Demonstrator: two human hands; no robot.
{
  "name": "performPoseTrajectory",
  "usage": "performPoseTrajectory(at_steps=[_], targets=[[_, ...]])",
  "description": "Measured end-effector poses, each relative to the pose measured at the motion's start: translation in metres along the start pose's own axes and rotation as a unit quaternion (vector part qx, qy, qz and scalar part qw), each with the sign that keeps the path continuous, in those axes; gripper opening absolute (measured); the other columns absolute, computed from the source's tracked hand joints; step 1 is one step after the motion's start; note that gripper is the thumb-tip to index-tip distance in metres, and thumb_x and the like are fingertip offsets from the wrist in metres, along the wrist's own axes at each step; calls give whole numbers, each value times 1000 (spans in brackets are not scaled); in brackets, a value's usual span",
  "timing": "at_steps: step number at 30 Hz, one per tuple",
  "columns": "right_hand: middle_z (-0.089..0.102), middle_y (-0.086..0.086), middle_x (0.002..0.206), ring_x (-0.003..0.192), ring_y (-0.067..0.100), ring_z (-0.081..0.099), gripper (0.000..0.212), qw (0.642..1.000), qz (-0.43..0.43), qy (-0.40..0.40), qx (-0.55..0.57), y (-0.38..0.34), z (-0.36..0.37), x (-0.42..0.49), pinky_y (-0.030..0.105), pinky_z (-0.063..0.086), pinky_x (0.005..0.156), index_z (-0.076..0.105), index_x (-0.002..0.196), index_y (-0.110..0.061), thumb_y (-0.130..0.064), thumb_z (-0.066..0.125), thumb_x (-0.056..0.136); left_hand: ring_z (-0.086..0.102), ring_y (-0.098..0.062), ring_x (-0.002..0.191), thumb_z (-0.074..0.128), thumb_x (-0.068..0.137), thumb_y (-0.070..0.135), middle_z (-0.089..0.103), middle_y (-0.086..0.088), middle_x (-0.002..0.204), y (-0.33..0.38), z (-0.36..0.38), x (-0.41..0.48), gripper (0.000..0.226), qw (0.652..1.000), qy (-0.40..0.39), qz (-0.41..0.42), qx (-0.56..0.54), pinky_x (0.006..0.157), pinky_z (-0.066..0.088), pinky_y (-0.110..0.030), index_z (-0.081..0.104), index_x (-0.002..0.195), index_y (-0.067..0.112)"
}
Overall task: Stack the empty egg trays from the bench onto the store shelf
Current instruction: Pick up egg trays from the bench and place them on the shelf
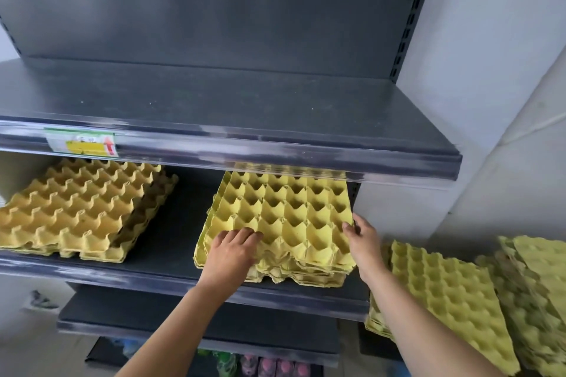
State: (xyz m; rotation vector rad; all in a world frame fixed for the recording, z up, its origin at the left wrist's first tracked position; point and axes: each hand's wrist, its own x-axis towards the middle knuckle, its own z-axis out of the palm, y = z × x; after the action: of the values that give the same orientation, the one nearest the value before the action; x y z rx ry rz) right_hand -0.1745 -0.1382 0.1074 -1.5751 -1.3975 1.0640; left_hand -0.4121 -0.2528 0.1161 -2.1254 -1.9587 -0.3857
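The left hand point(232, 251) lies palm down on the front-left part of the top tray point(284, 217), forearm reaching up from below, fingers point(245, 234) lightly bent with their tips on the ridges between the cups. It presses on the tray rather than closing round it. The right hand point(363, 239) comes in from the right with the wrist turned inward and pinches the tray's right edge. Its thumb lies on top of the rim and the other fingers are hidden behind it. The yellow tray between the two hands sits on the right stack point(300, 277) of like trays, slightly askew to those beneath, its far edge tucked under the lip of the upper shelf point(214, 101). That stack rests on the dark middle shelf point(171, 272), near its right end. Well apart on the same shelf, the left stack point(76, 211) of duller yellow trays lies flat. Beyond the shelf's right end, behind the right forearm, more trays point(444, 294) lie tilted, and a further pile point(526, 300) sits just beside them, blurred. A price label point(82, 144) is stuck to the upper shelf's front edge.
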Motion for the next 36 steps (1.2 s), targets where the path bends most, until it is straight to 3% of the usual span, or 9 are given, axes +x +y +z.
performPoseTrajectory(at_steps=[6, 9, 13, 16, 22, 25, 32, 36], targets=[[46, 10, 143, 130, 28, 45, 49, 985, -44, -16, -163, -2, -5, 8, 39, 38, 105, 37, 143, -12, -26, 49, 97, 66, -24, 92, 84, 60, 38, 67, 1, 102, -1, 1, 2, 56, 999, -42, -20, -2, 82, 50, -43, 67, 110, 20], [49, 11, 139, 123, 28, 52, 48, 967, -89, -7, -239, -3, -9, 6, 35, 42, 100, 37, 142, -12, -27, 48, 98, 66, -26, 82, 82, 62, 45, 68, -1, 94, 3, -4, 8, 47, 999, -26, -22, 20, 77, 51, -45, 71, 100, 21], [51, 11, 132, 110, 26, 60, 45, 937, -156, 10, -313, -4, -14, 1, 34, 49, 91, 41, 140, -14, -29, 46, 98, 66, -27, 78, 81, 66, 38, 69, -3, 92, 15, -12, 23, 35, 999, 19, -7, 25, 73, 52, -44, 72, 95, 20], [52, 7, 129, 111, 25, 56, 41, 898, -219, 36, -379, -8, -19, -4, 35, 53, 85, 45, 136, -18, -32, 44, 98, 67, -26, 78, 83, 66, 31, 69, -1, 92, 27, -18, 35, 32, 999, 35, 13, 13, 71, 52, -42, 72, 94, 19], [61, 5, 121, 108, 23, 57, 34, 846, -303, 82, -430, 1, -64, -8, 35, 50, 90, 58, 126, -15, -26, 53, 94, 66, -27, 88, 74, 76, 22, 70, -3, 97, 80, -18, 59, 25, 998, 23, 51, -32, 75, 50, -41, 71, 99, 16], [67, 7, 109, 97, 27, 62, 28, 845, -290, 111, -435, 24, -110, -6, 38, 54, 80, 65, 115, -12, -20, 60, 89, 67, -27, 86, 75, 74, 17, 71, -3, 92, 127, -9, 74, 22, 994, 19, 94, -57, 74, 52, -40, 70, 95, 15], [67, 7, 102, 90, 30, 63, 25, 844, -216, 89, -482, 109, -242, 10, 40, 55, 73, 69, 108, -11, -13, 64, 84, 64, -25, 83, 62, 84, 17, 69, -1, 86, 257, 40, 105, 10, 980, -37, 152, -125, 76, 48, -35, 68, 91, 15], [67, 6, 106, 97, 29, 61, 28, 854, -167, 50, -489, 160, -306, 25, 39, 52, 77, 67, 115, -15, -15, 58, 88, 59, -20, 95, 47, 92, 26, 64, 5, 98, 316, 78, 115, 22, 976, -93, 141, -135, 84, 40, -32, 62, 106, 21]])
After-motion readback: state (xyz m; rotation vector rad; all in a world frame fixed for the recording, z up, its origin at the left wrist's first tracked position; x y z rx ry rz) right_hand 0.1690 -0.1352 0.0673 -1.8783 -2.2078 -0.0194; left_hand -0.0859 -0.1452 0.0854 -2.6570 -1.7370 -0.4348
